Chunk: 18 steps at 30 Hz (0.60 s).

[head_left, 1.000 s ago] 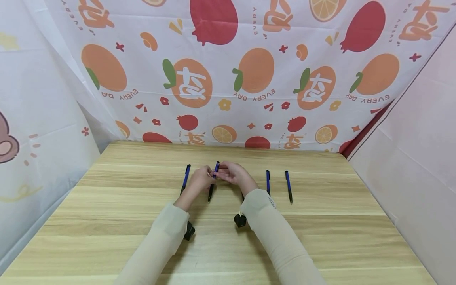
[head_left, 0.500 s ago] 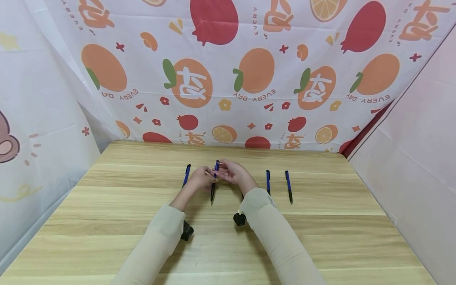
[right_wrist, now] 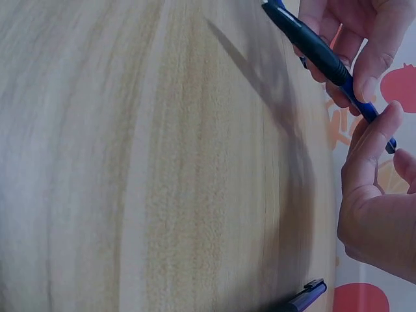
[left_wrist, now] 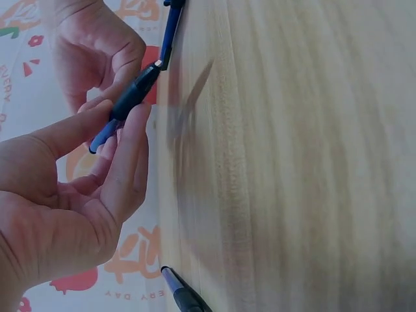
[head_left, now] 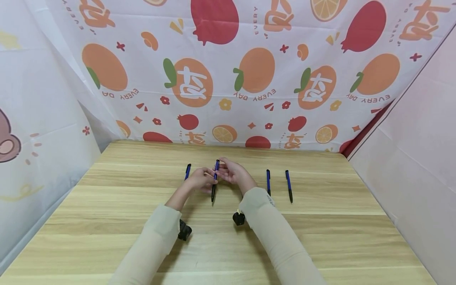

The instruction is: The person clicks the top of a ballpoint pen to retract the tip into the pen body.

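Observation:
A blue-and-black click pen [head_left: 213, 190] slants between both hands, its black end toward the person. My left hand [head_left: 200, 180] pinches its barrel between thumb and fingers [left_wrist: 133, 140]. From the other side my right hand [head_left: 236, 174] holds the pen near its blue top; in the right wrist view a fingertip [right_wrist: 390, 116] lies against the barrel and the thumb is close to the end. The pen casts a shadow on the wooden table [head_left: 213, 253]. Another such pen [head_left: 187, 171] lies left of the hands, partly hidden by the left one.
Two more blue-and-black pens lie to the right: one [head_left: 268, 182] partly behind the right sleeve, the other [head_left: 289, 187] fully visible. A fruit-print cloth [head_left: 228, 79] hangs at the table's back edge. Black wrist cameras [head_left: 185, 231] show below the sleeves [head_left: 149, 245].
My left hand and forearm have shifted slightly left and turned around the pen. The held pen has become a little steeper, its lower end moving right. My right hand has barely moved.

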Available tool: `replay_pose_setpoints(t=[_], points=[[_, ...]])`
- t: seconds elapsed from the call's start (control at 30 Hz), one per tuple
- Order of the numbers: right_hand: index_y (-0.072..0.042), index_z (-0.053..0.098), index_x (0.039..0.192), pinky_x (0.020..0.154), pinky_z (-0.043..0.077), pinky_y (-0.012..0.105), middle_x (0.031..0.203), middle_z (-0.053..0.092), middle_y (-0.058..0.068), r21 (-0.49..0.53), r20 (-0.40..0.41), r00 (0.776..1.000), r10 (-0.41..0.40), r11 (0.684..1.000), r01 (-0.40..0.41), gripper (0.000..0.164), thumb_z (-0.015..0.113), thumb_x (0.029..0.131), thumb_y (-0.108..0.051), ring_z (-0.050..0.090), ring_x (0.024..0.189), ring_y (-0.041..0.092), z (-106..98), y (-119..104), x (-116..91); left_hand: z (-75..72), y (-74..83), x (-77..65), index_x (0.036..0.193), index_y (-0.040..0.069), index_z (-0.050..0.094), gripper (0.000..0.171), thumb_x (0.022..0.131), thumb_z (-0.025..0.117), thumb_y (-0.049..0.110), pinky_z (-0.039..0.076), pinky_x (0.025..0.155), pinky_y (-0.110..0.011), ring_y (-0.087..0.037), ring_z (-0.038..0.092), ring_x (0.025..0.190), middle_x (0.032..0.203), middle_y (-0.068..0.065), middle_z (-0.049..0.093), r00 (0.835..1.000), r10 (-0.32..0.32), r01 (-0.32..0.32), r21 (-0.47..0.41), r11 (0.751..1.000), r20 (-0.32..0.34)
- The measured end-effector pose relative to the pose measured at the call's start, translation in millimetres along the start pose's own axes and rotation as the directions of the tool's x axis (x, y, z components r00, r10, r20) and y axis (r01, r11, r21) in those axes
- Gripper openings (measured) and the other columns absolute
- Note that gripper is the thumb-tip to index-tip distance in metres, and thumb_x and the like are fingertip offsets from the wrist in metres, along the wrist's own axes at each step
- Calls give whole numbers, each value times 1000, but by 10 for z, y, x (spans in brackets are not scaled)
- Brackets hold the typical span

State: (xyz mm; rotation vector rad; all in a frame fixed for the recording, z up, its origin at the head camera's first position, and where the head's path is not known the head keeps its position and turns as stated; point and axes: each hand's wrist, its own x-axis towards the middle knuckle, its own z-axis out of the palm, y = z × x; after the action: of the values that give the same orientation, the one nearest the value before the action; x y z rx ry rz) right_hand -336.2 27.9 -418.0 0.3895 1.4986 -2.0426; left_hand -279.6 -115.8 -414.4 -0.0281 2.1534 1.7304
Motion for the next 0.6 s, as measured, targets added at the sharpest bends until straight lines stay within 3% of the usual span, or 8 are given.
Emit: replay_pose_setpoints(t=[0.33,0.6], points=[[0,58,89,55,51,15,81,64,9,3,-3,1000,19,1000,-19,27,56,92,-27,59,56,10,1,6,-13,5,40,-41,111,-6,43,28,87,58,-4,56,63,-36,-20,60,69,94,-17,59,1000,1,-1,22,1000,15],[-1,60,85,54,51,15,78,64,8,28,9,999,33,999,-33,28,56,91,-27,59,56,9,24,5,-25,-10,26,-33,109,-6,44,28,86,59,-6,56,63,-37,-20,60,70,93,-16,61,1000,-10,10,-13,1000,-4]])
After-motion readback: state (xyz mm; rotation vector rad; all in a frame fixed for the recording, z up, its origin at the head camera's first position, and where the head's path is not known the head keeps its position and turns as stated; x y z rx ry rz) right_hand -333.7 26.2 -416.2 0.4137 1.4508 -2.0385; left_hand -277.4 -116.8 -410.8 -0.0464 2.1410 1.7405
